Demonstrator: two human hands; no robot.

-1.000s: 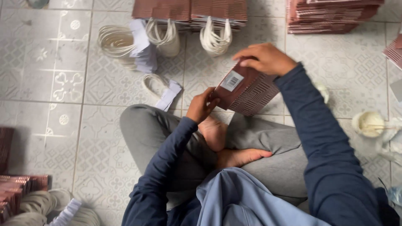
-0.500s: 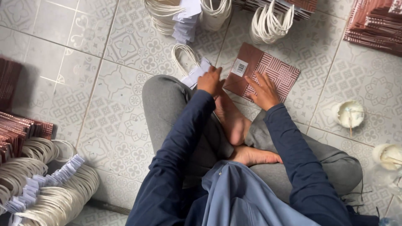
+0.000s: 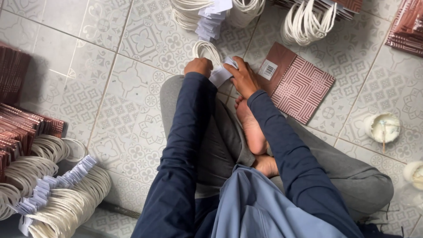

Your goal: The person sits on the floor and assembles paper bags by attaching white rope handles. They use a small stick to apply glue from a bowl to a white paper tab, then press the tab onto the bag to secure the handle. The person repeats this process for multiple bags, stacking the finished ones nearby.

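Note:
I sit cross-legged on a patterned tile floor. My left hand (image 3: 199,66) and my right hand (image 3: 242,78) meet in front of my knee on a small stack of white paper slips (image 3: 219,75) tied to white rope handles (image 3: 206,50). Both hands pinch the slips. A flat brown paper bag (image 3: 296,82) with a pink geometric print and a white label lies on the floor just right of my right hand, untouched.
Bundles of white rope handles (image 3: 308,23) and paper slips (image 3: 210,17) lie ahead. More handle bundles (image 3: 53,194) and stacked brown bags (image 3: 17,132) are at the left, another bag stack (image 3: 407,24) top right. A white glue pot (image 3: 382,128) with a stick stands at the right.
My right hand let go of the brown bag, which now lies flat on the floor. Both hands have moved onto the white slips and handles. My view has swung left and down.

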